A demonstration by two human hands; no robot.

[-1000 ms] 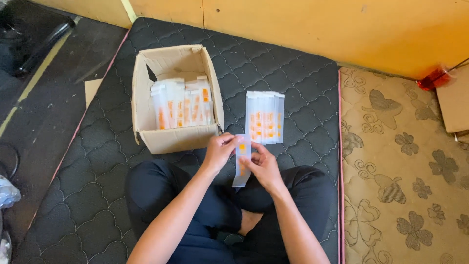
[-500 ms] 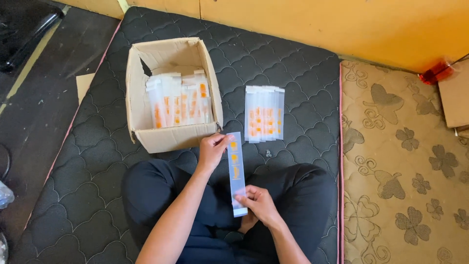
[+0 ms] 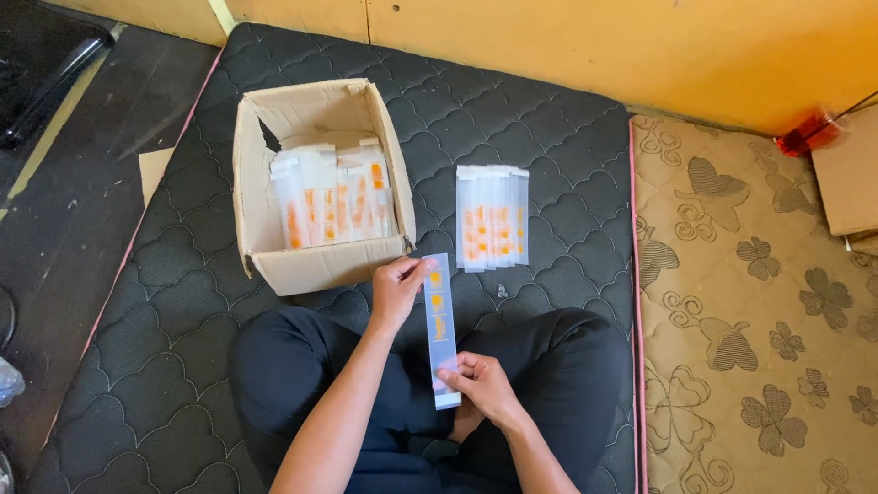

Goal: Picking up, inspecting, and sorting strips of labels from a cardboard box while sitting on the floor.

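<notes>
**Strip held lengthwise btwn both hands**

Floor at far left is dark, w/ a yellowish line running across it. Next I see the black quilted mattress (image 3: 512, 119) the person sits on, legs crossed in dark trousers. On it, upper left, an open cardboard box (image 3: 274, 270) w/ flaps up, packed w/ clear narrow packets (image 3: 334, 197) standing on end, orange print on white.

Left hand (image 3: 395, 291) is closed in a pinch on the top end of a long clear strip packet (image 3: 439, 329), thumb and fingers curled round its edge, just below the box's front corner. The strip runs top to bottom over the lap, orange marks in its upper half, white band at its foot. Right hand (image 3: 483, 384) pinches the bottom end, fingers bent.

Right of the box, apart from it, a flat stack of like packets (image 3: 492, 220) lies on the mattress. Further right: beige flower-pattern mattress (image 3: 759, 302), touching the black one. Yellow-orange wall (image 3: 594, 46) along the top; red thing (image 3: 805, 135) at its foot, too small to tell.
</notes>
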